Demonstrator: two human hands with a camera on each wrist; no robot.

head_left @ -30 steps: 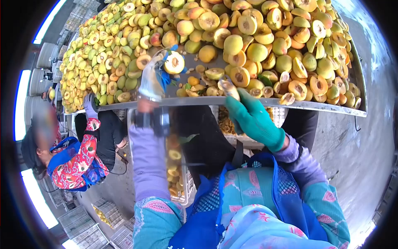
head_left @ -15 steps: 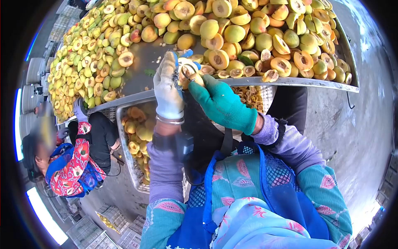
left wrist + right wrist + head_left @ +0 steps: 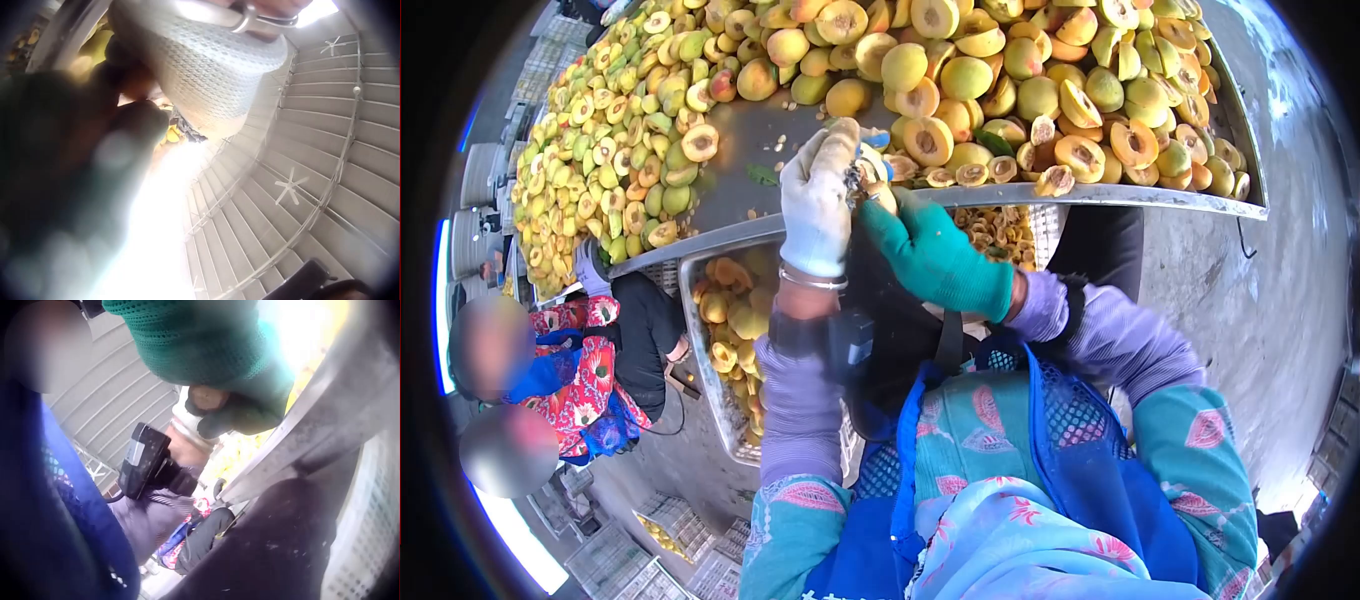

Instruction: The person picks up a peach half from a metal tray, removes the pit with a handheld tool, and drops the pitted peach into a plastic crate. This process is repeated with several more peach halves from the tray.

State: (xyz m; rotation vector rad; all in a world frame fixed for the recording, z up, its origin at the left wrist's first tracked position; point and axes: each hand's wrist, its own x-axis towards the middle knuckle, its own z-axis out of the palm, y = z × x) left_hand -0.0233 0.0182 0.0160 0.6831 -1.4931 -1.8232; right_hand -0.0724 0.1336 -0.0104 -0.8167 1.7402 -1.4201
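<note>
My left hand (image 3: 818,205), in a white knit glove with blue at the fingertips, grips a peach half (image 3: 874,165) over the near rim of the metal table. My right hand (image 3: 945,255), in a green glove, holds a pitting tool by its pale wooden handle (image 3: 881,194), right up against the fruit. The fingers hide most of the fruit and the tool's working end. In the right wrist view the butt of the handle (image 3: 208,397) pokes out of the green fist. The left wrist view has the white glove (image 3: 200,75) close beside the blurred green one.
Heaped peach halves (image 3: 1080,100) cover much of the metal table (image 3: 740,150), whose raised rim (image 3: 1120,197) runs in front of me. Below it stand a crate of fruit (image 3: 725,330) and a container of scraps (image 3: 1000,235). Another person (image 3: 590,385) sits at the left.
My left hand has come back from over the table with the peach half and met the tool in my right hand. Since half a second ago, the left hand has turned slightly around the fruit.
</note>
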